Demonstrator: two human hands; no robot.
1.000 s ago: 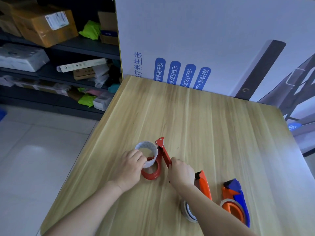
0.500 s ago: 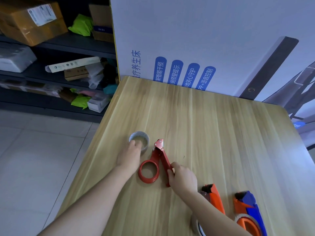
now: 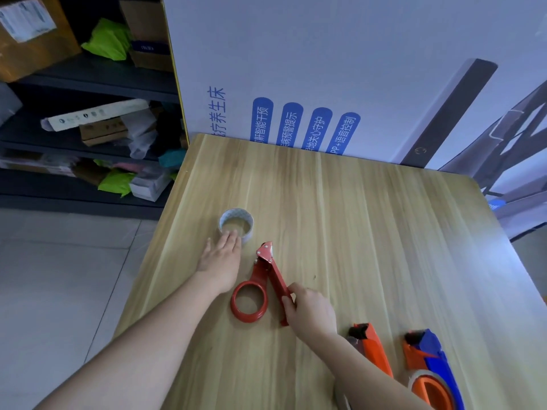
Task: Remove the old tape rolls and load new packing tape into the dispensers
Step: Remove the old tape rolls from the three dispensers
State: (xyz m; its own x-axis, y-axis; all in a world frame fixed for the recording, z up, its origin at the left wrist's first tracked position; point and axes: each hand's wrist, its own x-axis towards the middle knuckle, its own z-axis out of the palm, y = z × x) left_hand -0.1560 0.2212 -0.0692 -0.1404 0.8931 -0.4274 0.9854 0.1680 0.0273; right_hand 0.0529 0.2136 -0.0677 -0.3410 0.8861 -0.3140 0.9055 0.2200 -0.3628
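A red tape dispenser lies flat on the wooden table, its round ring holding no roll. My right hand grips its handle arm. The old white tape core stands on the table just beyond the dispenser, near the left edge. My left hand lies open with flat fingers, its fingertips touching the core's near side. An orange dispenser with a tape roll is partly hidden behind my right forearm. An orange-and-blue dispenser with a roll on it sits at the lower right.
A large white printed carton stands along the table's far edge. Dark shelves with boxes and bags are at the left, over a tiled floor. The table's left edge runs close to my left arm.
My left hand pulled the white core out of the red dispenser's ring, set it on the table farther away, and opened. My right hand kept hold of the dispenser's handle.
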